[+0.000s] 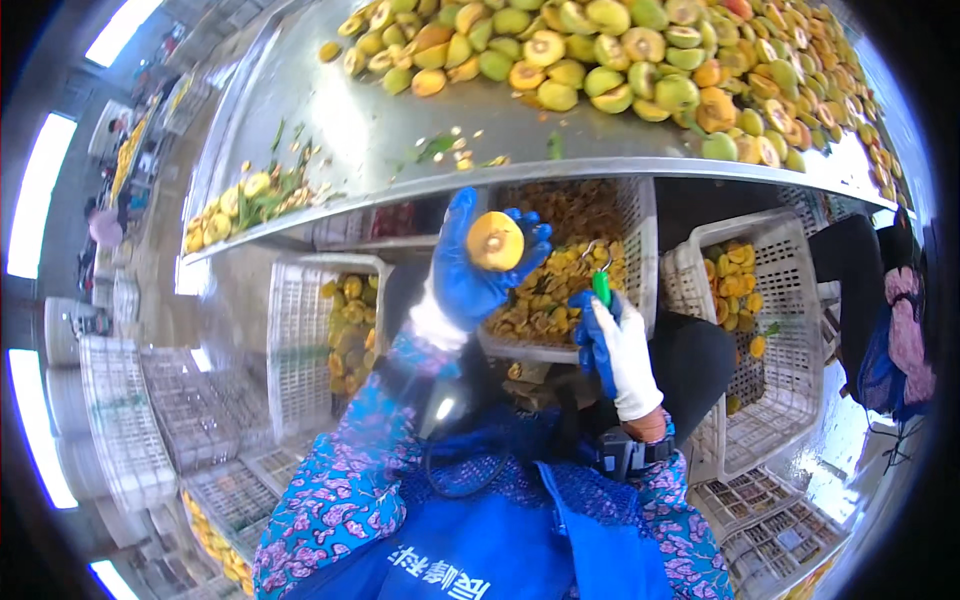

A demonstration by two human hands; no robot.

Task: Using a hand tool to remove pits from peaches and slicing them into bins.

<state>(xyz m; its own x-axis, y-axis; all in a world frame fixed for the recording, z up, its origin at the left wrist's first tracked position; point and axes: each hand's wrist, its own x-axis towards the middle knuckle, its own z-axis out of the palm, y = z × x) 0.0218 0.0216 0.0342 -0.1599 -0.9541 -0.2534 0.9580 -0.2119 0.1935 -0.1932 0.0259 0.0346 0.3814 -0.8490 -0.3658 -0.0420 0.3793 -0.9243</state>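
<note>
My left hand point(469, 259), in a blue-coated glove, is palm up just below the metal table's front edge. It holds a peach half point(496, 241) with the cut face upward; a brown pit area shows at the centre. Lower and to the right, my right hand point(611, 337) wears a similar blue and white glove. Its fingers grip the green handle point(601, 286) of a pitting tool, whose curved metal end point(597, 251) points away from me, apart from the fruit. Beneath both hands sits a plastic crate point(639, 247) with yellow fruit pieces and browner scraps.
A steel table point(330, 112) bears a large heap of peach halves point(615, 60). Leaves and bits point(450, 146) lie near its raised edge. Crates with fruit stand left point(296, 337) and right point(780, 390) of my knees. Another person's sleeve point(904, 330) is at far right.
</note>
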